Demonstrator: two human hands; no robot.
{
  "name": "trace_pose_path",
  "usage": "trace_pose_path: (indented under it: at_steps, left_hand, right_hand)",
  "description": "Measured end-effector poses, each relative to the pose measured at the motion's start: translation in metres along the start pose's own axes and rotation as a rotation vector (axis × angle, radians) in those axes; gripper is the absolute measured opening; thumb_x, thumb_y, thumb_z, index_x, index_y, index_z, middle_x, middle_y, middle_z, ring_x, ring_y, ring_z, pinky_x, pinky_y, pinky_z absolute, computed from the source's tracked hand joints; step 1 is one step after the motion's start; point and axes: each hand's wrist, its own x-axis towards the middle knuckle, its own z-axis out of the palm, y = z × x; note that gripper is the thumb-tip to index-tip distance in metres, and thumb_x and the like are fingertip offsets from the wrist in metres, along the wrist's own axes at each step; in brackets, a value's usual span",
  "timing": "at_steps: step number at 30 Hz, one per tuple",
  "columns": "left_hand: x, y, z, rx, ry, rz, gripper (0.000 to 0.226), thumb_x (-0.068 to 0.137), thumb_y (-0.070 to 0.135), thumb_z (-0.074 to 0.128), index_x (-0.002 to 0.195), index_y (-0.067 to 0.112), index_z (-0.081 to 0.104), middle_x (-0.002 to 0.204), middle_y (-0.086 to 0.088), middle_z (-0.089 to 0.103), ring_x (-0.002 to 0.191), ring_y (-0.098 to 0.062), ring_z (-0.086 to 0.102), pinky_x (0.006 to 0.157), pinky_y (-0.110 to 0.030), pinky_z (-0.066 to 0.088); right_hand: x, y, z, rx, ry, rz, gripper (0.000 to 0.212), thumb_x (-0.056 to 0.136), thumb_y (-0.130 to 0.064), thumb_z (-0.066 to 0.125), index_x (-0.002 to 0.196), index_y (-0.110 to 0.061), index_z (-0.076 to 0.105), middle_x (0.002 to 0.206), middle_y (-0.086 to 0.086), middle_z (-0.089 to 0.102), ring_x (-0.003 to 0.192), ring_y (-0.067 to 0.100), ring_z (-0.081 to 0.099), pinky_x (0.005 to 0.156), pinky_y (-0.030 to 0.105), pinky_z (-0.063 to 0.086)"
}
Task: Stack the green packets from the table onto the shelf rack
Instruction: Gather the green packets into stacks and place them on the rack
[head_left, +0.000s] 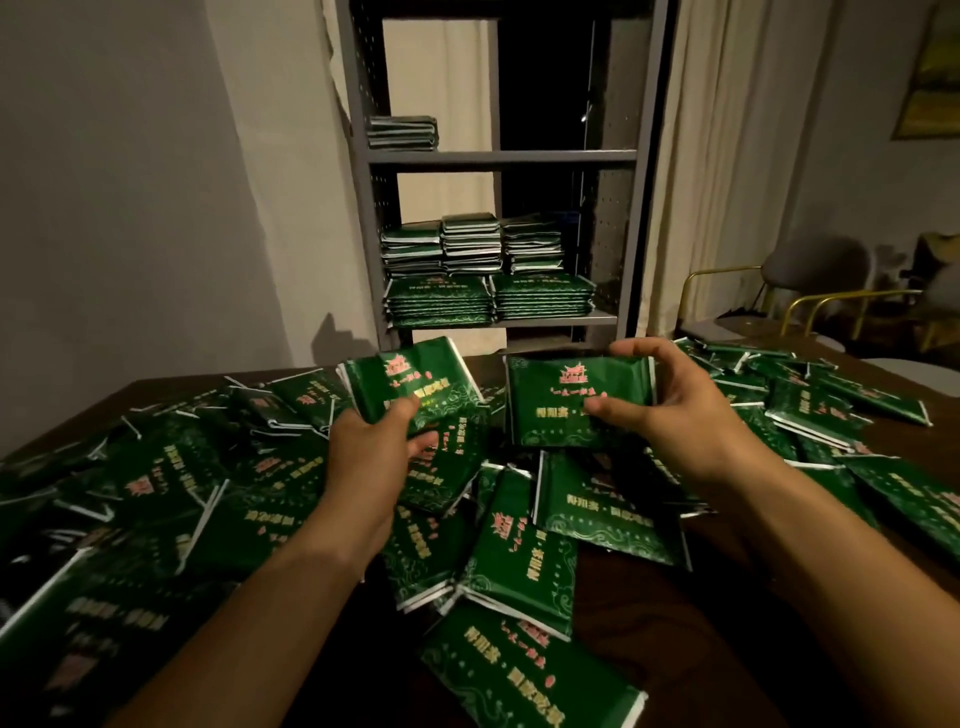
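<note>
Several green packets with gold and red print lie scattered over the dark wooden table (649, 613). My left hand (371, 441) grips a small bundle of green packets (410, 382) lifted above the pile, thumb on top. My right hand (670, 410) holds another green packet (563, 402) by its right edge, fingers over the top and thumb on its face. Behind the table stands the grey metal shelf rack (501, 156). Its lower shelf carries stacks of green packets (488, 275), and a short stack (402, 132) sits on the upper shelf at the left.
A pale wall (130, 208) lies to the left and a curtain (727, 156) hangs right of the rack. Chairs with gold frames (810, 291) stand at the far right behind the table. Loose packets cover most of the tabletop; bare wood shows near the front centre.
</note>
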Motion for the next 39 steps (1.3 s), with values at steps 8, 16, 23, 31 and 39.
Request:
trace_pose_path:
  at_steps: [8,16,23,31,39]
  left_hand:
    - [-0.014,-0.001,0.010,0.024,-0.298,-0.073,0.058,0.086,0.046,0.067,0.133,0.013,0.058,0.136,0.000,0.061,0.106,-0.023,0.070,0.101,-0.051,0.053]
    - [-0.013,-0.007,0.018,0.024,-0.229,0.151,0.023,0.100,0.022,0.059,0.122,0.015,0.060,0.114,-0.008,0.073,0.090,-0.025,0.076,0.076,-0.035,0.063]
    - [-0.005,-0.015,0.009,0.044,-0.131,0.176,0.023,0.097,0.022,0.065,0.118,0.014,0.063,0.115,-0.003,0.072,0.088,-0.021,0.076,0.073,-0.030,0.062]
    - [-0.003,-0.023,0.011,0.090,-0.158,0.185,0.018,0.096,0.021,0.066,0.113,0.014,0.064,0.109,-0.004,0.073,0.090,-0.022,0.076,0.072,-0.030,0.062]
    - [-0.001,-0.029,0.011,0.117,-0.150,0.178,0.020,0.096,0.020,0.066,0.114,0.011,0.065,0.106,-0.006,0.075,0.093,-0.021,0.075,0.072,-0.031,0.063]
  right_hand:
    - [-0.009,0.001,0.015,-0.061,-0.121,-0.051,0.028,0.076,-0.010,0.080,0.102,-0.013,0.069,0.097,0.001,0.077,0.089,0.017,0.074,0.077,0.033,0.060]
    - [-0.001,-0.004,0.016,-0.270,-0.055,-0.164,0.017,0.094,-0.029,0.062,0.109,-0.021,0.066,0.099,-0.009,0.068,0.089,0.001,0.065,0.075,0.021,0.047]
    - [-0.006,0.003,-0.004,-1.072,-0.408,-0.038,0.095,0.051,-0.082,0.073,0.133,-0.040,0.051,0.122,-0.008,0.057,0.115,0.015,0.053,0.104,0.041,0.048]
    - [-0.017,-0.008,0.006,-0.883,-0.635,-0.123,0.040,0.077,-0.021,0.085,0.111,-0.032,0.067,0.109,-0.018,0.061,0.099,-0.005,0.059,0.084,0.010,0.048]
    - [-0.026,-0.007,0.037,-0.899,-0.845,-0.208,0.065,0.085,-0.031,0.078,0.138,-0.051,0.045,0.150,-0.021,0.031,0.144,0.002,0.022,0.119,0.026,0.023]
